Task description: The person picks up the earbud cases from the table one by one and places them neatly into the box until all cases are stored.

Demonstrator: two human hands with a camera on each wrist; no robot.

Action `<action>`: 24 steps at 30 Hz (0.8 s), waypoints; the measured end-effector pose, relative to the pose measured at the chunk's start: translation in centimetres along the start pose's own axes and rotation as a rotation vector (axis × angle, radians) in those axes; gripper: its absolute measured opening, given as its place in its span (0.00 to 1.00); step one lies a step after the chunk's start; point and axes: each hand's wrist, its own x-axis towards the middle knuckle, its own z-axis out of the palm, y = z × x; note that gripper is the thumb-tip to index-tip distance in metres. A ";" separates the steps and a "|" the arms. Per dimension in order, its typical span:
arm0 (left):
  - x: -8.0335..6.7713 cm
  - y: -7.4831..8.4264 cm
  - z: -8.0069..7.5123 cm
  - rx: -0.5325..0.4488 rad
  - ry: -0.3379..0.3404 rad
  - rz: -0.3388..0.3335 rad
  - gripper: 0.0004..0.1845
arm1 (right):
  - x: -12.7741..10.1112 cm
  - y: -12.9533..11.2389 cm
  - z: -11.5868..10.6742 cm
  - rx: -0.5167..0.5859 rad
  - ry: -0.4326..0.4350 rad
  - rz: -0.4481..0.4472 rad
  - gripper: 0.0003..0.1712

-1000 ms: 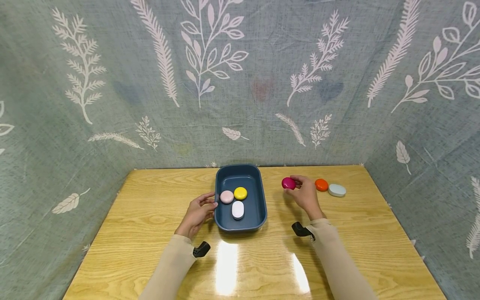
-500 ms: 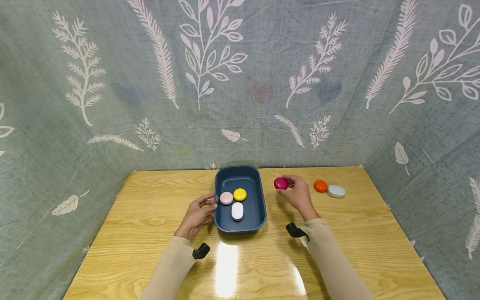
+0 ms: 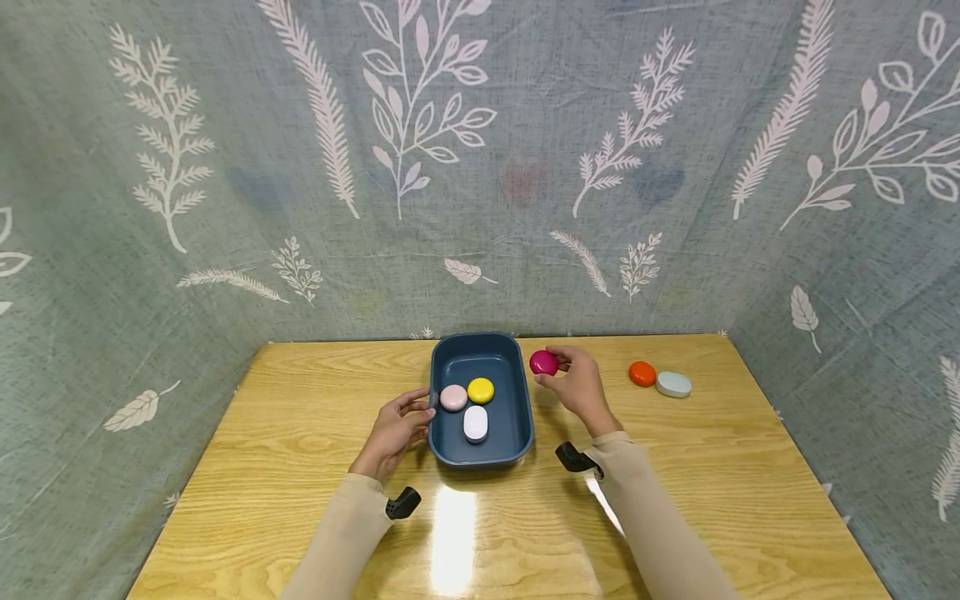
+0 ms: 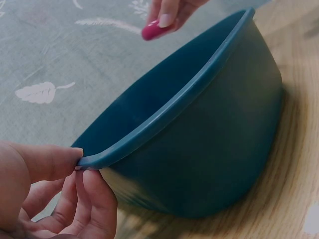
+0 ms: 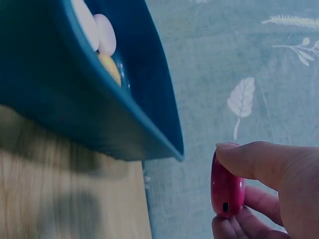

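Scanning from the tray (image 3: 525,421), I count three cases inside: pink (image 3: 453,397), yellow (image 3: 481,389), white (image 3: 476,422). My left hand (image 3: 393,429) pinches its left rim. My right hand (image 3: 577,387) hovers off its right rim, fingers (image 5: 259,162) gripping the magenta case (image 3: 543,362). Orange (image 3: 642,372) and pale blue (image 3: 673,383) cases wait on the counter (image 3: 300,433), further right.

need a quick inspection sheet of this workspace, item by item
surface: wooden table, glossy with glare.
job's things: magenta case held beside the blue tub; pink, yellow and white cases lie inside.
clutter: orange case and pale blue case, touching, at table's right.
grips: left hand pinches tub rim; right hand pinches magenta case.
cables: nothing seen.
surroundings: leaf-print cloth backdrop.
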 end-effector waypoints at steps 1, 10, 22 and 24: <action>0.0 0.0 0.0 0.000 0.001 0.000 0.27 | 0.0 -0.2 0.1 -0.003 0.000 -0.006 0.30; -0.2 -0.1 0.0 -0.007 -0.001 0.011 0.27 | 0.3 -1.7 1.4 0.019 -0.014 -0.011 0.33; 0.1 -0.2 0.1 -0.011 0.003 0.006 0.26 | 0.5 -2.9 3.2 0.008 -0.046 0.012 0.32; 0.2 -0.2 0.0 -0.011 0.001 0.006 0.26 | 0.6 -3.1 3.5 0.002 -0.049 0.014 0.33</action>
